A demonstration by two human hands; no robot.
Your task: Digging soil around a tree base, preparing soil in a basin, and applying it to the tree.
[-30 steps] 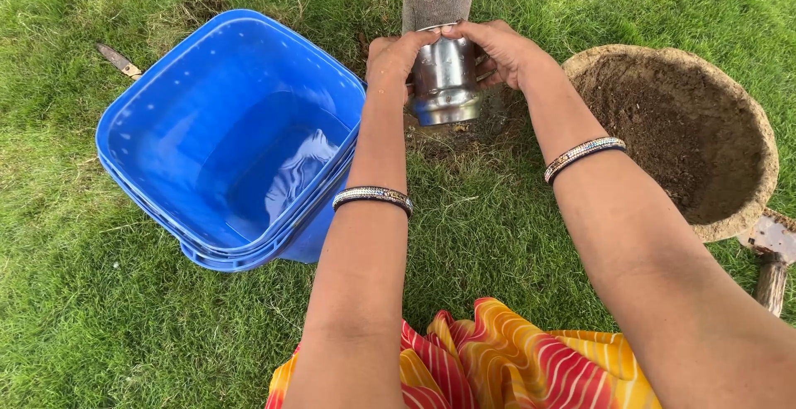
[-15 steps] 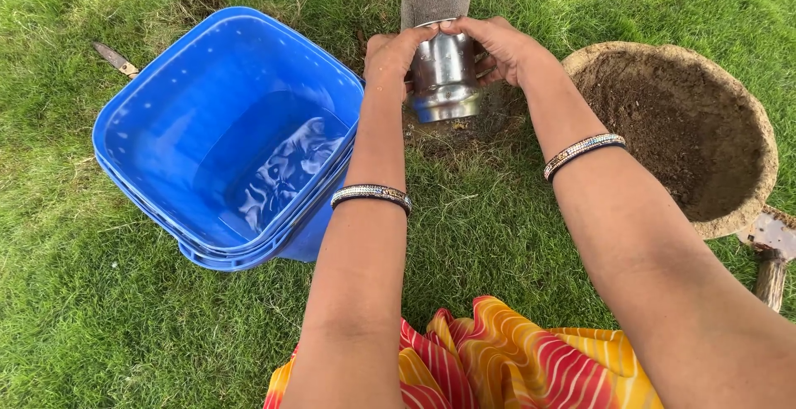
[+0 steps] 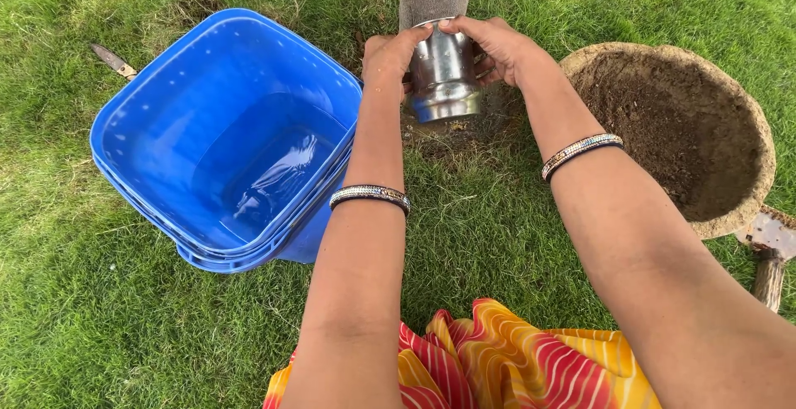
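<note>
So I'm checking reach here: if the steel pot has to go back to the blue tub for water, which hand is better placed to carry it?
Probably the left hand: it grips the steel pot on the side nearest the blue tub, whereas the right hand would have to cross over.

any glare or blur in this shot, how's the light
Head view: soft, even daylight with no hard shadows; bright glints on the steel cup held by the left hand and right hand, sky reflection on water in the blue tub; sharp overall, slight wide-angle bending at the edges.
</note>
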